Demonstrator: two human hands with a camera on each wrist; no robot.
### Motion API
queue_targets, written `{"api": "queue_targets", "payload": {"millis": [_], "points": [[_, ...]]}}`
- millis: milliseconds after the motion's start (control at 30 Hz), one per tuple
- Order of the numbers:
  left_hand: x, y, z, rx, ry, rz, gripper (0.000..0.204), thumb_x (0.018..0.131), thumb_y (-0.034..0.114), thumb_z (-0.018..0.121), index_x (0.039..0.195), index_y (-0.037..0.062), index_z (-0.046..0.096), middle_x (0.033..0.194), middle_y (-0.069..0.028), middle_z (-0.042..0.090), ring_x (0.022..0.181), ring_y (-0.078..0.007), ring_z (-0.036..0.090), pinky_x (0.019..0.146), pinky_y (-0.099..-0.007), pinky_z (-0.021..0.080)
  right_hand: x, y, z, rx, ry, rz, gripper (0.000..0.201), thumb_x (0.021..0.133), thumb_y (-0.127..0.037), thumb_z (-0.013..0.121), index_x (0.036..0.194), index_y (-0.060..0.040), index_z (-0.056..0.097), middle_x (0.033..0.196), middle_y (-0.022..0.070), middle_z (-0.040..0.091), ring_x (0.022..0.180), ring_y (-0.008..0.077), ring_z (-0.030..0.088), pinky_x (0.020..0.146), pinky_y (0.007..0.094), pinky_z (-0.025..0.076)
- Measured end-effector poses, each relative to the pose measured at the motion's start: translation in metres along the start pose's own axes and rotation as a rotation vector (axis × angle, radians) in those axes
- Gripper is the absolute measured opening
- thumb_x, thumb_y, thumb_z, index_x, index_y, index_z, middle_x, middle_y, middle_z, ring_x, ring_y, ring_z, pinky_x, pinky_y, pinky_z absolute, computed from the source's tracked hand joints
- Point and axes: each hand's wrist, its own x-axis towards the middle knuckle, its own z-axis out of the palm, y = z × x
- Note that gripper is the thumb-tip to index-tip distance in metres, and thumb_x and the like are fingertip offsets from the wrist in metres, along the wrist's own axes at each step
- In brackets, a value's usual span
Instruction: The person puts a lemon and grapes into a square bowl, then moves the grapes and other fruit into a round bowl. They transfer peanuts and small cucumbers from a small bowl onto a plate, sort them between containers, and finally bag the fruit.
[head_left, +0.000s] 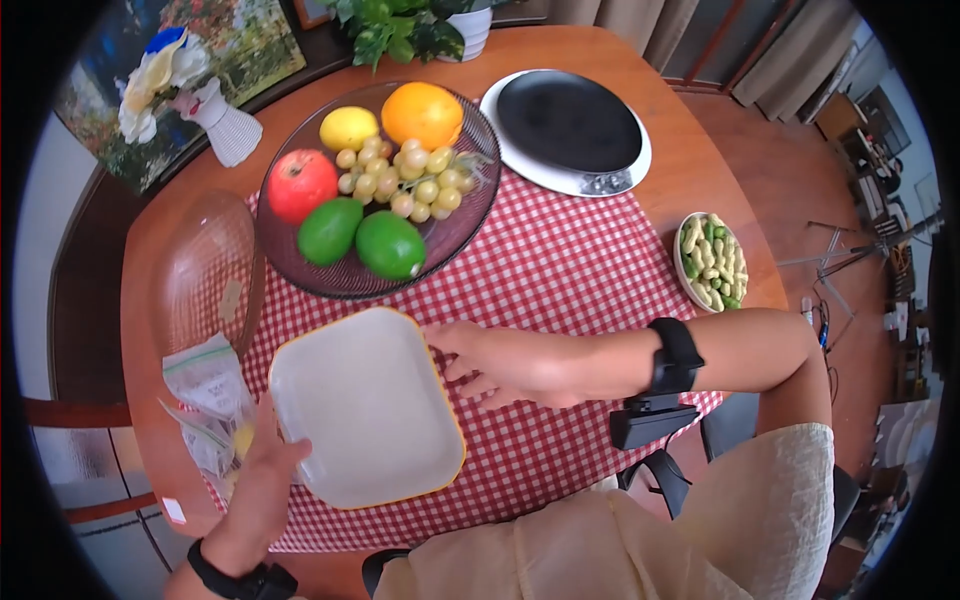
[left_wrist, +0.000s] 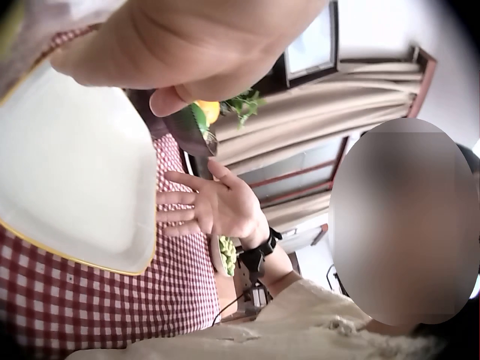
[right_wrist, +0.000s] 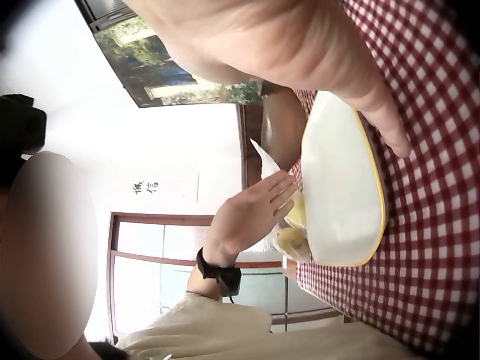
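Note:
A white square dish (head_left: 365, 405) with a yellow rim lies on the red-and-white checked cloth, nothing in it. My left hand (head_left: 262, 480) is beside its left edge, fingers extended and thumb close to the rim. On the other side, my right hand (head_left: 510, 365) has its fingertips near the dish's right edge; the left wrist view shows that hand (left_wrist: 217, 206) with fingers spread and palm bare. Left of the dish, right by my left hand, are clear zip bags (head_left: 208, 385) with something yellow inside, which the right wrist view shows as yellowish pieces (right_wrist: 291, 241).
Behind the dish stands a dark glass bowl (head_left: 345, 285) of fruit and grapes. A clear brown bowl (head_left: 200, 260) is at the left. Black plate (head_left: 570, 120) on white plate (head_left: 500, 130) sits back right; a bowl of peanuts (head_left: 712, 262) stands near the right edge. Vase (head_left: 228, 125) at back left.

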Motion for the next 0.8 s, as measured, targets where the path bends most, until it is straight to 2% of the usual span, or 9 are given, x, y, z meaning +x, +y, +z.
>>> {"api": "queue_targets", "payload": {"millis": [67, 167, 300, 400, 533, 667, 700, 733, 800], "points": [[-0.014, 0.016, 0.014, -0.021, -0.006, 0.062, 0.061, 0.084, 0.001, 0.045, 0.143, 0.0020, 0.031, 0.144, -0.0111, 0.038, 0.138, -0.0205, 0.028, 0.113, -0.0340, 0.019, -0.022, -0.002, -0.027, -0.072, -0.012, -0.003, 0.060, 0.099, -0.047, 0.040, 0.142, -0.0063, 0.031, 0.130, 0.0167, 0.050, 0.116, 0.0243, 0.051, 0.100, 0.0382, 0.043], [-0.022, 0.059, 0.034, 0.159, -0.071, 0.100, 0.064, 0.087, 0.003, 0.048, 0.147, 0.0023, 0.026, 0.148, -0.0116, 0.034, 0.142, -0.0219, 0.023, 0.115, -0.0337, 0.017, -0.060, -0.018, -0.075, -0.279, 0.019, -0.061, 0.050, 0.100, -0.037, 0.045, 0.137, -0.0040, 0.040, 0.115, 0.0102, 0.059, 0.103, 0.0184, 0.059, 0.091, 0.0311, 0.048], [0.036, 0.138, 0.071, 0.430, -0.207, 0.583, 0.043, 0.093, 0.012, 0.054, 0.135, 0.0033, 0.048, 0.132, -0.0099, 0.052, 0.127, -0.0192, 0.045, 0.105, -0.0357, 0.036, -0.093, -0.037, -0.162, -0.651, 0.264, -0.097, 0.039, 0.100, -0.029, 0.042, 0.127, -0.0028, 0.051, 0.110, 0.0091, 0.062, 0.098, 0.0160, 0.061, 0.085, 0.0294, 0.050], [0.097, 0.216, 0.121, 0.547, -0.272, 0.549, 0.039, 0.093, 0.019, 0.053, 0.127, 0.0011, 0.055, 0.123, -0.0107, 0.060, 0.118, -0.0184, 0.052, 0.099, -0.0338, 0.041, -0.106, -0.063, -0.210, -0.685, 0.554, 0.019, 0.042, 0.097, -0.028, 0.038, 0.128, -0.0021, 0.050, 0.117, 0.0112, 0.058, 0.099, 0.0176, 0.061, 0.081, 0.0291, 0.052], [0.206, 0.296, 0.200, 0.628, -0.354, 0.301, 0.030, 0.094, 0.019, 0.048, 0.117, 0.0019, 0.059, 0.109, -0.0078, 0.063, 0.096, -0.0183, 0.061, 0.080, -0.0340, 0.053, -0.112, -0.088, -0.266, -0.761, 0.683, 0.059, 0.048, 0.095, -0.034, 0.042, 0.131, -0.0014, 0.047, 0.123, 0.0151, 0.055, 0.100, 0.0230, 0.061, 0.079, 0.0317, 0.054], [0.310, 0.320, 0.254, 1.018, -0.164, 0.269, 0.036, 0.092, 0.023, 0.047, 0.117, 0.0002, 0.057, 0.109, -0.0093, 0.062, 0.094, -0.0212, 0.062, 0.079, -0.0380, 0.054, -0.092, -0.090, -0.315, -0.702, 0.786, 0.033, 0.055, 0.096, -0.040, 0.042, 0.135, -0.0007, 0.043, 0.127, 0.0217, 0.050, 0.104, 0.0333, 0.060, 0.078, 0.0418, 0.058], [0.329, 0.320, 0.263, 1.121, -0.066, 0.322, 0.032, 0.087, 0.016, 0.044, 0.106, 0.0005, 0.065, 0.100, -0.0181, 0.066, 0.091, -0.0286, 0.063, 0.075, -0.0452, 0.050, -0.086, -0.090, -0.322, -0.722, 0.810, 0.086, 0.055, 0.096, -0.039, 0.043, 0.134, -0.0002, 0.043, 0.128, 0.0223, 0.049, 0.105, 0.0340, 0.060, 0.076, 0.0422, 0.059], [0.289, 0.318, 0.272, 1.185, 0.045, 0.277, 0.037, 0.087, 0.017, 0.045, 0.116, 0.0011, 0.064, 0.104, -0.0193, 0.067, 0.095, -0.0303, 0.065, 0.080, -0.0433, 0.050, -0.080, -0.089, -0.329, -0.741, 0.835, 0.138, 0.054, 0.096, -0.038, 0.044, 0.134, 0.0003, 0.043, 0.128, 0.0228, 0.048, 0.105, 0.0347, 0.060, 0.075, 0.0427, 0.059], [0.320, 0.309, 0.282, 1.260, 0.054, 0.259, 0.036, 0.084, 0.014, 0.050, 0.114, 0.0030, 0.067, 0.107, -0.0196, 0.067, 0.100, -0.0326, 0.065, 0.086, -0.0427, 0.049, -0.071, -0.079, -0.343, -0.736, 0.844, 0.144, 0.049, 0.097, -0.032, 0.043, 0.133, 0.0016, 0.043, 0.125, 0.0244, 0.051, 0.097, 0.0347, 0.064, 0.072, 0.0423, 0.061]]}}
